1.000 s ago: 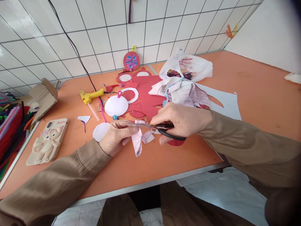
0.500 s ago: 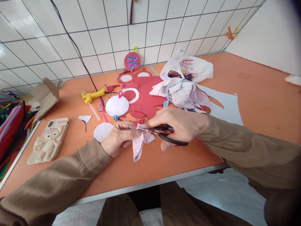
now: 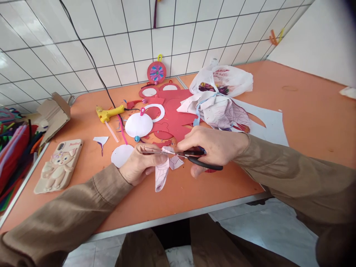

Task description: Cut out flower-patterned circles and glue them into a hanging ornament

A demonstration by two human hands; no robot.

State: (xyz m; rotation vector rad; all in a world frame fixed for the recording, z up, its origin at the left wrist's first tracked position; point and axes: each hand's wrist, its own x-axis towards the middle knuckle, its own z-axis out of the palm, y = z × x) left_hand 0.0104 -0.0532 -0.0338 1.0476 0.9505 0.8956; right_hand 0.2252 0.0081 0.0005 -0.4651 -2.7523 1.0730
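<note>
Between thumb and fingers, my left hand (image 3: 141, 163) pinches a folded piece of pale pink patterned fabric (image 3: 161, 175), whose end hangs below the thumb. My right hand (image 3: 213, 148) grips black-handled scissors (image 3: 205, 162), the blades pointing left across the top of the fabric, close to the left fingers. A small patterned scrap (image 3: 176, 162) lies on the table just beyond. Left of my left hand is a white paper disc (image 3: 121, 155), partly covered by it. A blue bell (image 3: 137, 138) and a white oval (image 3: 139, 125) with a pink loop lie farther back.
On the orange table (image 3: 133, 207) are a yellow glue gun (image 3: 109, 113), a phone in a bear case (image 3: 59, 167), red foam sheets (image 3: 180, 107), crumpled patterned fabric (image 3: 219, 109) and a white plastic bag (image 3: 236, 81). A round red ornament (image 3: 156, 72) leans against the tiled wall.
The hanging end of the fabric has swung slightly left. My right hand and the scissors have shifted a little to the right; my left hand keeps its pinch.
</note>
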